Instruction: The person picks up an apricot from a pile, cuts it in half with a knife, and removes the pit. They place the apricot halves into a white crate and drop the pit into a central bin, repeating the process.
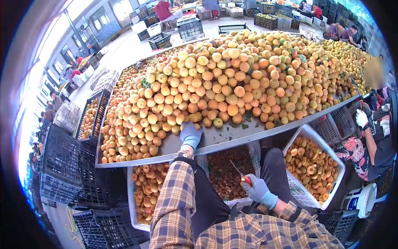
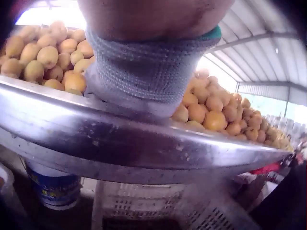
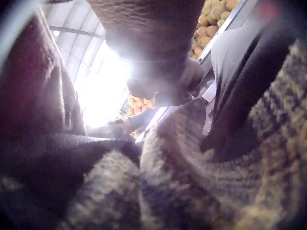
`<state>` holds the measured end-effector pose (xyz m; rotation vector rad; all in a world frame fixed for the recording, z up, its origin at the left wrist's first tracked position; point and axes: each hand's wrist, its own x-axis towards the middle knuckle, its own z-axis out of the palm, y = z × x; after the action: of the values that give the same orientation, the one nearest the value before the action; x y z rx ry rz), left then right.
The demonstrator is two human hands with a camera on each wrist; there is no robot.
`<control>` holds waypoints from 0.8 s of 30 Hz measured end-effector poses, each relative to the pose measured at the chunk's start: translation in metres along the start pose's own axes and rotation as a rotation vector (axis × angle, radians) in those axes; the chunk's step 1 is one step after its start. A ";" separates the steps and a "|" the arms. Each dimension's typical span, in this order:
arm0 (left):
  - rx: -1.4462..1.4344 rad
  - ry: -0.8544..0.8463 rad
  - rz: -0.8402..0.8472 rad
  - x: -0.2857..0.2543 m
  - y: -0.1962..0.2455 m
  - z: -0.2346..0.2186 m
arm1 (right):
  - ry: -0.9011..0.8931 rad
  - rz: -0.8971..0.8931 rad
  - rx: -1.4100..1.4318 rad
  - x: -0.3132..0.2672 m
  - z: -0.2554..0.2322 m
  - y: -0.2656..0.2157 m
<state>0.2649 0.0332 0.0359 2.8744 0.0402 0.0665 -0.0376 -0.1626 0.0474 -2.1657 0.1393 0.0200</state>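
A large heap of orange-yellow fruit [image 1: 224, 79] lies on a metal table [image 1: 224, 135]. My gloved left hand [image 1: 191, 135] reaches over the table's front edge and touches fruit at the heap's lower edge; its fingertips are partly hidden among them. In the left wrist view the gloved left hand [image 2: 139, 76] is seen mostly at the cuff, above the metal rim [image 2: 144, 143]. Over my lap, my gloved right hand [image 1: 259, 191] grips a red-handled knife [image 1: 246, 180], its thin blade pointing up and left. The right wrist view is mostly dark and blurred.
Below the table stand white crates of halved fruit, one at left [image 1: 148, 193] and one at right [image 1: 313, 166], with a crate of dark brown pieces [image 1: 228, 172] between. Black crates [image 1: 60, 164] are stacked at left. Another person [image 1: 373, 141] sits at right near a white bucket [image 1: 360, 201].
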 end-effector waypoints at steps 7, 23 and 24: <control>-1.983 -0.621 -0.140 -0.111 0.009 -0.031 | -0.065 -0.066 0.436 0.006 -0.023 -0.015; -2.547 -0.926 -0.507 -0.257 0.055 0.008 | -0.112 -0.037 0.245 -0.034 -0.008 -0.017; -2.552 -0.929 -0.508 -0.258 0.054 0.007 | -0.112 -0.035 0.239 -0.035 -0.006 -0.015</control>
<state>0.0084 -0.0297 0.0328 0.1454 0.2395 -0.6837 -0.0710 -0.1557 0.0656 -1.9230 0.0371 0.1001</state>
